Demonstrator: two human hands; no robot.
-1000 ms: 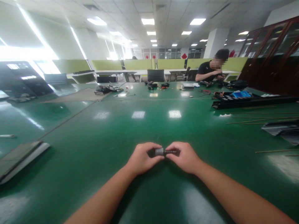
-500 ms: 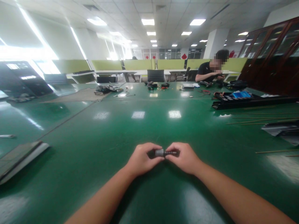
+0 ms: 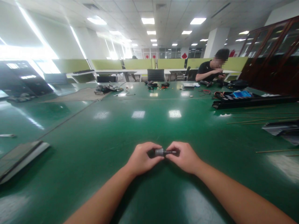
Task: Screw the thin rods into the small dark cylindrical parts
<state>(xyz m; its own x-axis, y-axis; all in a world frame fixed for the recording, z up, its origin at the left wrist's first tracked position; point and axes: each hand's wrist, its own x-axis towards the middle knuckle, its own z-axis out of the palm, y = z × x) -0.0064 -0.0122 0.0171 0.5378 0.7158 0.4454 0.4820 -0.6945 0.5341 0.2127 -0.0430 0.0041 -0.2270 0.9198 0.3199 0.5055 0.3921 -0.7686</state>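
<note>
Between my hands lies a small grey metal cylinder with a dark ridged shaft [image 3: 159,152], held level just above or on the green table [image 3: 112,189]; which, I cannot tell. My left hand [image 3: 142,158] pinches the wide grey end between thumb and fingers. From the other side, my right hand [image 3: 184,157] is curled around the thin shaft, with its thumb and fingertip close to where shaft and cylinder meet. The shaft's pale tip points into the right palm. The outer end of the cylinder is partly shaded by my left hand.
Thin brass-coloured rods [image 3: 261,122] and dark sheet pieces [image 3: 285,129] lie on the right. Farther back are a long black rail [image 3: 254,101] and a blue item [image 3: 241,94]. A flat panel [image 3: 21,160] lies at left. A person [image 3: 209,71] sits across the table.
My hands and the part between them hold almost the same position. Across the table, the seated person's hands have shifted slightly.
</note>
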